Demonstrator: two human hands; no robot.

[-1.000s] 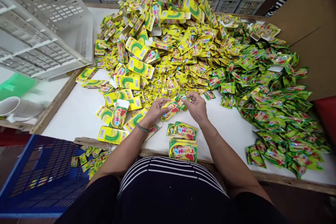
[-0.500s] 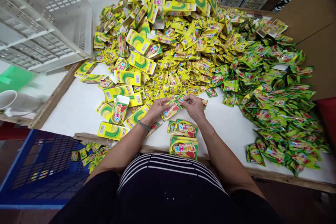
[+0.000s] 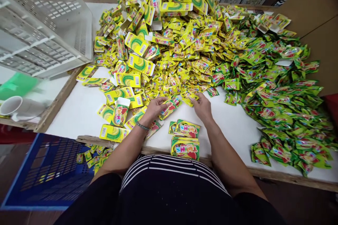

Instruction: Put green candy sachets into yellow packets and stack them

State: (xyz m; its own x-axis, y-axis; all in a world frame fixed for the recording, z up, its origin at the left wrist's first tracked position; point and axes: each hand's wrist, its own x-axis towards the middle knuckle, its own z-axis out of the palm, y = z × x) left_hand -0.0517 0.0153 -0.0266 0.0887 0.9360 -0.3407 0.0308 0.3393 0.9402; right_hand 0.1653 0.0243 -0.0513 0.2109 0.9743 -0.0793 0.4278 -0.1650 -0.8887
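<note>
Two hands meet at the near edge of a great heap of sweet packets. The fingers [image 3: 160, 102] of the left hand [image 3: 153, 109] are curled and pressed around a small bundle of packets [image 3: 171, 107], yellow with red print, held low over the tabletop [image 3: 232, 126] and slanting up toward the right. A beaded bracelet [image 3: 143, 126] circles that wrist. The right hand [image 3: 202, 107] lies palm down just beside it, its fingers bent with the tips on a yellow sachet [image 3: 189, 98] at the foot of the heap; whether they have pinched it cannot be told. Just nearer the body, between the forearms, lie two printed boxes [image 3: 185, 139], one behind the other, the nearer one at the tabletop's edge. Left of the left hand, flat yellow cartons [image 3: 139, 64] lie scattered and overlapping. Beyond the hands the yellow sachet pile [image 3: 185, 49] rises high, and to the right it runs into a spread of green sachets [image 3: 277, 95]. A white slatted crate [image 3: 39, 24] stands at the far left, a white cup [image 3: 10, 104] lies below it, and a blue crate [image 3: 44, 168] sits beside the person's left knee.
</note>
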